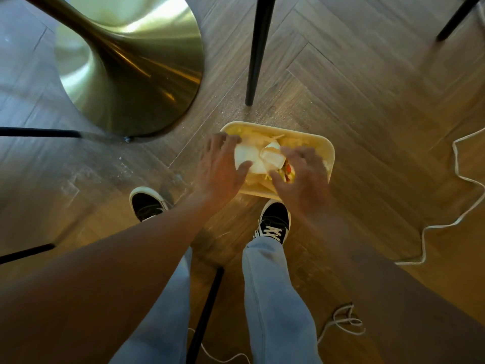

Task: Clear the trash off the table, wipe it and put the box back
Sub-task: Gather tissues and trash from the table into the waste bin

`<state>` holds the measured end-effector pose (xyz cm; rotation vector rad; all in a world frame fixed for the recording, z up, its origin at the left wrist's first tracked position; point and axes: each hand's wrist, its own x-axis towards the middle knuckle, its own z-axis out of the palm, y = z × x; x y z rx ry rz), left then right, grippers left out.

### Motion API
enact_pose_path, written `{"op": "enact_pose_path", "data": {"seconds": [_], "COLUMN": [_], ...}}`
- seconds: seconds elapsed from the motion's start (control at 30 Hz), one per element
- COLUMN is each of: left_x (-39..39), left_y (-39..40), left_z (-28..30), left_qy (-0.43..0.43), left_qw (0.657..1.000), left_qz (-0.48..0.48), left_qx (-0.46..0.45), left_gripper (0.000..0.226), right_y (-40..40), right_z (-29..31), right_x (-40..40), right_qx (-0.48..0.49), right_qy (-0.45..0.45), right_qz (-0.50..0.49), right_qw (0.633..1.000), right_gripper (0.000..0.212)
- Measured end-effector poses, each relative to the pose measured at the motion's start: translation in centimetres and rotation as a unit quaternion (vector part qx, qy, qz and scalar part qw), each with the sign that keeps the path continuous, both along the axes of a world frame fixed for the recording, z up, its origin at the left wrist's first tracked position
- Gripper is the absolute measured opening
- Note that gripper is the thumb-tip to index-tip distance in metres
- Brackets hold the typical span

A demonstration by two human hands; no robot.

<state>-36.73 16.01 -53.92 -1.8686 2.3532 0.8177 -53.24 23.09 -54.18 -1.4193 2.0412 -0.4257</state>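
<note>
A pale yellow bin (329,151) stands on the wooden floor between my feet and a chair leg. It holds white crumpled paper (246,153), a small white container (273,157) and a colourful wrapper (288,171). My left hand (219,169) reaches into the bin's left side, fingers spread over the crumpled paper, thumb against it. My right hand (301,174) is over the right side, fingers bent down onto the trash beside the small container. Whether either hand actually grips anything is unclear.
The table's brass pedestal base (131,74) stands at the upper left. Black chair legs (258,48) rise just behind the bin, with more at the left edge and bottom centre. A white cable (456,179) trails over the floor on the right.
</note>
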Motion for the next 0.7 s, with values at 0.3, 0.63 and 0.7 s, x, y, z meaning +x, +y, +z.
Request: {"op": "enact_pose_path", "data": {"seconds": [0.3,0.63,0.7], "left_x": [1.4,1.5,1.5], "left_y": [2.2,1.6,1.5], "left_z": [-1.3,1.2,2.9], "left_qy": [-0.041,-0.062,-0.038], "left_qw": [0.983,0.97,0.975], "left_qz": [-0.153,-0.155,-0.118], "left_qx": [0.096,0.178,0.184], "left_gripper": [0.038,0.034,0.03], "right_y": [-1.6,-2.5,-2.5], "right_z": [-3.1,0.4,2.3], "right_x": [0.3,-0.6,-0.7], "right_qx": [0.051,0.199,0.2], "right_qy": [0.029,0.029,-0.001], "right_qz": [0.13,0.175,0.146], "right_qw": [0.99,0.964,0.969], "right_gripper": [0.031,0.06,0.06]}}
